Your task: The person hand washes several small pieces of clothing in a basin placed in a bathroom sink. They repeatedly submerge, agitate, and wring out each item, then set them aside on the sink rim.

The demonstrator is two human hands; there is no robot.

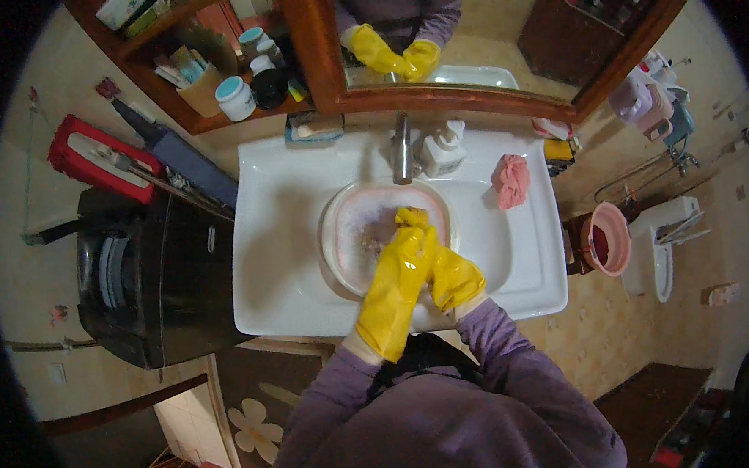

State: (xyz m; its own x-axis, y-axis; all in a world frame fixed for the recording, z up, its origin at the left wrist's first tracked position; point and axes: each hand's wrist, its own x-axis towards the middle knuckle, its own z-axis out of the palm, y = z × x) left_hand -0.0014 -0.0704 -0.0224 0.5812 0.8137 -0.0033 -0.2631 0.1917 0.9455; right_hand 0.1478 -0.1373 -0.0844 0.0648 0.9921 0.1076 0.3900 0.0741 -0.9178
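My left hand (404, 270) and my right hand (453, 277), both in wet yellow rubber gloves, press together over the front right of a round plastic basin (330, 257). The basin stands in the white washbasin (275, 184), beneath the metal tap (404, 148). Foamy water (356, 223) with a darker murky patch fills it. At the gloved fingertips shows a small tan piece (417, 217), perhaps a sponge; whether a hand grips it is hidden by overlapping fingers. The left glove lies partly over the right one.
Behind the basin, a white pump bottle (443, 152) stands beside the tap. A crumpled pink cloth (513, 181) lies on the right ledge. A framed mirror (486, 43) and wooden shelf (196, 120) overhang the back. At left is a black washing machine (182, 275); a pink bucket (609, 240) is at right.
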